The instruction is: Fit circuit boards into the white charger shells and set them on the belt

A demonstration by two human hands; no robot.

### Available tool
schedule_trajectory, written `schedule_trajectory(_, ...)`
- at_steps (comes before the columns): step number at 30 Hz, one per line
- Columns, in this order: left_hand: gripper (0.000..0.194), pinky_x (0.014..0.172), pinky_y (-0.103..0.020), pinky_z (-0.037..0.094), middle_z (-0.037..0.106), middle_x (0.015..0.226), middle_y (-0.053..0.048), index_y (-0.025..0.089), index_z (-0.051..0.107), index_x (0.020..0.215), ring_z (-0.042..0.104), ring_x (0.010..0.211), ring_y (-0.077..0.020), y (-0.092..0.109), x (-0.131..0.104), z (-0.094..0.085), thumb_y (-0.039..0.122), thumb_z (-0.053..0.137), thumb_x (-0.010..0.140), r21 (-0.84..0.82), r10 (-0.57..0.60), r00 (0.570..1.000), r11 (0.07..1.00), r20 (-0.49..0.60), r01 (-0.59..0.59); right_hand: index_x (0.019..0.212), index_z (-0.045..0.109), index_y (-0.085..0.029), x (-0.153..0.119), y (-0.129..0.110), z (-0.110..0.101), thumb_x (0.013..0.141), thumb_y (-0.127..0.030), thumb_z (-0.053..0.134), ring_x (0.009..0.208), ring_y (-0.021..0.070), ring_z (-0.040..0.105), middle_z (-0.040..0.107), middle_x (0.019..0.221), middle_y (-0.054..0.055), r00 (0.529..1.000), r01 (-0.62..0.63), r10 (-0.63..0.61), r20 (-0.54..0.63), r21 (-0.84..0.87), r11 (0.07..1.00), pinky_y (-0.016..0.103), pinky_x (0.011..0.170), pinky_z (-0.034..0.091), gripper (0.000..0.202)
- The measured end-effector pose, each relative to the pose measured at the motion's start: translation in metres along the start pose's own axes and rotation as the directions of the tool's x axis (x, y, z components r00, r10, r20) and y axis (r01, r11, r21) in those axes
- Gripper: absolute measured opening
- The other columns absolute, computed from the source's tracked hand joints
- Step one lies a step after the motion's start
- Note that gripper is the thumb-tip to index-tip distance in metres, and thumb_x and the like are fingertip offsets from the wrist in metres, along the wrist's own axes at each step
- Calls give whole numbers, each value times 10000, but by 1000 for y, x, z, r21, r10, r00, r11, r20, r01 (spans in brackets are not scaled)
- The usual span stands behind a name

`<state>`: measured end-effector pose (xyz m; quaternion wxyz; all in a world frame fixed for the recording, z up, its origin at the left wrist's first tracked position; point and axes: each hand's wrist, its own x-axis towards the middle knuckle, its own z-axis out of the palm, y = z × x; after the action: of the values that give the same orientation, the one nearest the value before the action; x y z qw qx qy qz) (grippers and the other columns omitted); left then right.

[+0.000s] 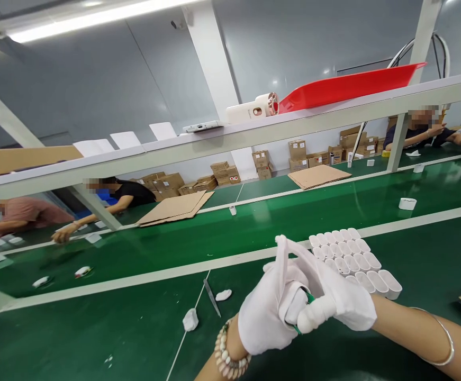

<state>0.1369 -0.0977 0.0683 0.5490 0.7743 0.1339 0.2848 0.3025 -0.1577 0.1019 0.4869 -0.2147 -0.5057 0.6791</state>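
Two gloved hands meet at the near-left side of the rows of white oval cups (350, 263), which serve as the landmark. Between them lies a small white casing (295, 308) with green at its edges; its long axis appears tilted, slanting from near-left toward the cups. The left hand (264, 315) curls its fingers around the casing. The right hand (335, 296), nearer the cups, lays its thumb against it; whether its arched fingers also grip cannot be told. Tweezers (211, 298) lie left of the cups.
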Motion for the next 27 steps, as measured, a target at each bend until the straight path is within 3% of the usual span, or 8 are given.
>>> schedule_trajectory(2, 1180, 784, -395, 472, 573, 838, -10, 230, -23, 1570, 517, 780, -203, 5, 0, 0, 104, 699, 646, 192, 107, 994, 976, -36, -98, 1438, 398, -298, 2, 1, 0, 579, -39, 816, 778, 136, 649, 682, 1048, 6, 999, 9, -10, -42, -28, 1000, 300, 746, 536, 989)
schedule_trajectory(4, 1129, 762, -381, 481, 590, 861, -21, 231, 11, 1573, 511, 748, -193, 8, -1, 0, 86, 652, 654, 316, 158, 987, 938, -25, -142, 1371, 491, -258, 3, 0, 0, 601, -58, 807, 771, 134, 654, 694, 1034, 12, 999, 16, -18, -43, -60, 998, 297, 763, 541, 856)
schedule_trajectory(7, 1030, 627, -291, 477, 519, 697, 40, 281, 91, 1565, 435, 593, -140, 4, -1, -1, 88, 626, 706, 322, 122, 993, 939, 9, -118, 1328, 530, -232, 4, -4, -2, 605, -85, 822, 744, 129, 655, 702, 1008, 14, 998, -39, 42, 38, -72, 997, 303, 768, 553, 794)
schedule_trajectory(10, 1063, 592, -280, 468, 488, 652, 57, 271, 60, 1569, 438, 564, -139, 3, 0, -1, 98, 641, 696, 314, 127, 991, 941, 31, -130, 1297, 556, -218, 4, -5, -5, 583, -75, 824, 704, 118, 644, 710, 949, 5, 990, -112, 116, 75, -59, 992, 288, 742, 543, 776)
schedule_trajectory(16, 1168, 727, -374, 509, 631, 856, -33, 171, -210, 1534, 591, 774, -227, 17, 7, 4, 79, 576, 675, 511, 190, 973, 829, 128, -229, 1227, 614, -204, 0, 5, 0, 539, -11, 770, 724, 143, 656, 710, 796, -17, 984, -122, 128, -122, 56, 991, 292, 749, 523, 732)
schedule_trajectory(21, 1149, 782, -363, 542, 638, 930, -31, 234, -221, 1531, 615, 802, -195, 6, 13, 3, 63, 584, 729, 347, 145, 983, 921, 113, -176, 1093, 688, -176, 3, 1, -1, 562, -55, 763, 777, 145, 650, 710, 828, -2, 980, -131, 126, -155, -20, 991, 254, 724, 517, 549)
schedule_trajectory(24, 1125, 775, -340, 560, 653, 865, -9, 252, -152, 1552, 608, 721, -158, 6, 18, -1, 98, 636, 764, 201, 81, 986, 973, 146, -110, 1115, 678, -202, 2, -14, -8, 610, -124, 809, 841, 147, 644, 707, 924, 8, 992, -112, 98, -73, -220, 969, 265, 760, 525, 527)
schedule_trajectory(27, 1070, 718, -301, 571, 710, 877, -34, 247, -72, 1570, 657, 746, -169, 19, 18, -3, 172, 677, 810, 117, 28, 991, 992, 132, -43, 1069, 701, -185, -2, -33, -14, 708, -258, 791, 833, 164, 658, 708, 923, 26, 1000, -29, 23, -17, -444, 895, 300, 782, 543, 379)
